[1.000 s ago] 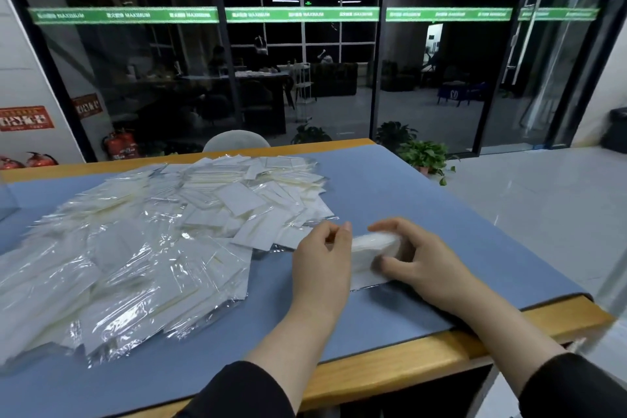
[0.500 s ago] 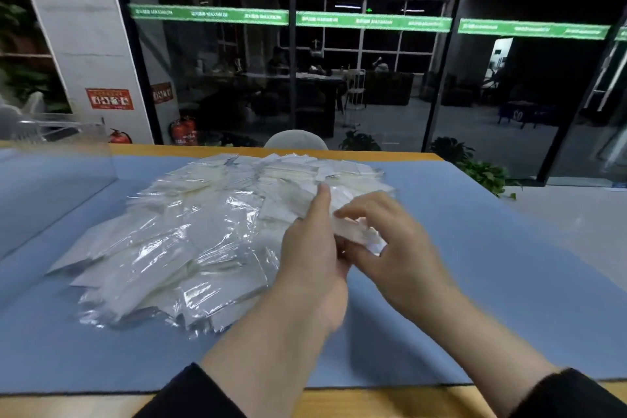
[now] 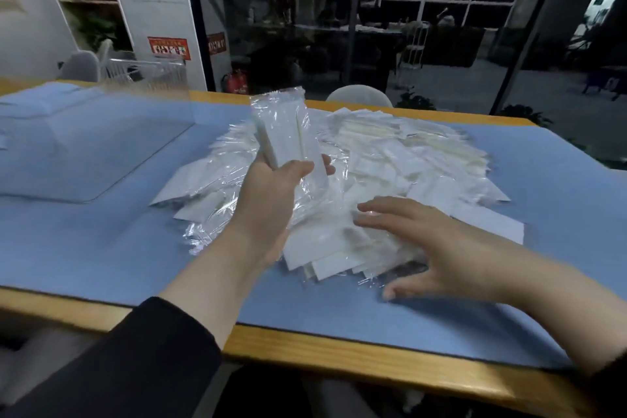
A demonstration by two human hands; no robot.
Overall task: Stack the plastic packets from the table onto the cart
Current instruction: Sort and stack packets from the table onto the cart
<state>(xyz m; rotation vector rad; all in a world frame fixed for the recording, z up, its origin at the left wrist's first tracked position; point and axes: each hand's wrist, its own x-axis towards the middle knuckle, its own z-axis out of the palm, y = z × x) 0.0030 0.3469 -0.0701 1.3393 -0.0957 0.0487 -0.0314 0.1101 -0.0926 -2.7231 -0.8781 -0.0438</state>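
While the left hand (image 3: 271,193) holds a small bundle of packets (image 3: 286,132) upright above the table (image 3: 339,346), thumb across the front and fingers curled behind, the heap of packets (image 3: 390,173) lies directly ahead of and under both hands.

Held bundle: long axis near vertical, tilted slightly left at the top; lifted clear of the heap; clear wrapping over flat white contents, top seal crinkled and glossy.

Right hand (image 3: 437,248): fingers straight and spread, palm down, low over the near right edge of the heap; whether the fingertips touch the plastic cannot be told because of blur. It grips nothing.

Heap: many flat rectangular packets, white inside clear shiny film, overlapping at mixed angles, fanned across the middle of the blue mat (image 3: 101,248). Nearest loose packets lie with long axes running roughly left to right, just beneath the right hand, which is the nearer hand for the next pickup.

Cart: a wire frame (image 3: 142,73) shows beyond the far left edge of the table, possibly the cart; well apart from both hands, to the left.

Handling judgement: film looks slippery; stacked packets are likely to slide.
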